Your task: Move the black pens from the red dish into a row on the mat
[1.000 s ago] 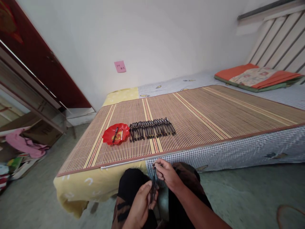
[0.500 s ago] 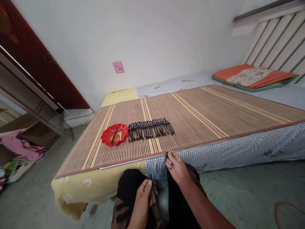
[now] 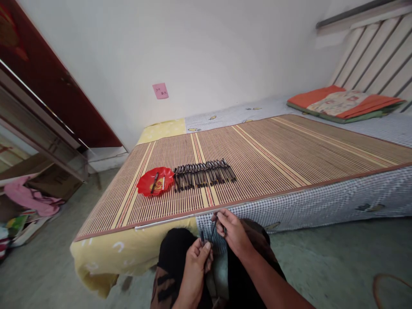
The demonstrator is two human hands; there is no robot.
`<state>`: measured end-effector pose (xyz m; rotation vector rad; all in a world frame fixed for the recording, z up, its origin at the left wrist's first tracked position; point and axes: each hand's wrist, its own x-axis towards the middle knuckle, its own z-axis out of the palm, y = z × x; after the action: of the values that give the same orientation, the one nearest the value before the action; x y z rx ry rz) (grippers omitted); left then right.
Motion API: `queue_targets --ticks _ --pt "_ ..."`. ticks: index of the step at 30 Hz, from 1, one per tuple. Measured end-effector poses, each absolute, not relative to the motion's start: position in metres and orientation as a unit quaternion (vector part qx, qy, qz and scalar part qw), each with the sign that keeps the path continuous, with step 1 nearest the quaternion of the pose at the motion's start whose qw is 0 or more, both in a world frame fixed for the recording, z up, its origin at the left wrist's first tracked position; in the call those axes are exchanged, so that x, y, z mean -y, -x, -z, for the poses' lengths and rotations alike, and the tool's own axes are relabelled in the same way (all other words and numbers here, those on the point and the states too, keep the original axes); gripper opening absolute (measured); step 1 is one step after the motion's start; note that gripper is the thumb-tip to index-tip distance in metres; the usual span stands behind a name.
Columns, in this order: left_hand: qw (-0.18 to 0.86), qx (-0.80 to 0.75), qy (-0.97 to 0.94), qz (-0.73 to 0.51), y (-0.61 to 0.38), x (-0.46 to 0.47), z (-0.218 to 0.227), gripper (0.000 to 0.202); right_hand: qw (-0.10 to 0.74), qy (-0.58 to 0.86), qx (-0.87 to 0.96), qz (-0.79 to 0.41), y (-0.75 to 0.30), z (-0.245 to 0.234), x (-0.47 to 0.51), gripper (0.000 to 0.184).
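Observation:
My left hand (image 3: 197,259) is closed over my lap, thumb and fingers pinching a small dark tube (image 3: 202,236) that looks like a pen part. My right hand (image 3: 230,227), higher and to the right, pinches a thin dark rod (image 3: 213,230) like a pen refill. The rod slants down toward the left fingertips; whether it enters anything there is hidden. Another dark piece shows under the right fingers, too small to name. Beyond my hands, a row of several black pens (image 3: 204,175) lies side by side, beside a red plate (image 3: 141,183) holding a dark pen piece and a white stick.
A striped bamboo mat (image 3: 257,163) covers the bed, over a checked and yellow sheet (image 3: 103,257). Folded orange bedding (image 3: 380,103) lies at the far right. A pink note (image 3: 160,91) is on the wall. Pink cloth (image 3: 30,195) and a cardboard box (image 3: 58,182) stand at left.
My right hand has moved slightly left and down, closer to my left hand. The left hand has turned upward a little, and a dark tube now shows upright in its fingers.

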<state>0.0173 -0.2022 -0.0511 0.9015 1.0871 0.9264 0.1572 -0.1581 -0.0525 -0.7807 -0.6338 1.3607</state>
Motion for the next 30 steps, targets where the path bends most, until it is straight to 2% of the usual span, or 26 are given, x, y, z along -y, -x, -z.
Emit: queue_targets --ticks 4,9,12,17,21,24,28,30 --pt "0.585 -0.517 -0.447 -0.435 -0.016 0.202 0.041 0.044 0.66 0.422 0.295 -0.547 -0.158 0.046 0.163 0.03" --pt "0.483 -0.597 -0.463 -0.444 -0.014 0.199 0.047 0.046 0.552 0.516 0.436 -0.489 -0.152 0.035 0.175 0.018" --pt "0.485 -0.593 -0.478 -0.43 -0.02 0.194 0.048 0.055 0.542 0.528 0.501 -0.42 -0.151 0.024 0.18 0.01" --pt "0.474 -0.506 -0.594 -0.409 -0.042 0.183 0.018 0.043 0.531 0.533 0.53 -0.391 -0.17 -0.004 0.175 0.012" --pt "0.49 -0.476 -0.606 -0.407 -0.052 0.175 0.005 0.039 0.488 0.546 0.556 -0.393 -0.222 -0.032 0.144 0.017" --pt "0.489 -0.495 -0.591 -0.407 -0.049 0.168 0.029 0.038 0.472 0.572 0.579 -0.339 -0.278 -0.05 0.098 0.021" --pt "0.492 -0.509 -0.589 -0.39 -0.044 0.158 0.078 0.042 0.356 0.689 0.556 -0.298 -0.339 -0.057 0.028 0.025" --pt "0.513 -0.507 -0.574 -0.389 -0.046 0.154 0.095 0.044 0.325 0.716 0.542 -0.295 -0.354 -0.052 0.0 0.026"
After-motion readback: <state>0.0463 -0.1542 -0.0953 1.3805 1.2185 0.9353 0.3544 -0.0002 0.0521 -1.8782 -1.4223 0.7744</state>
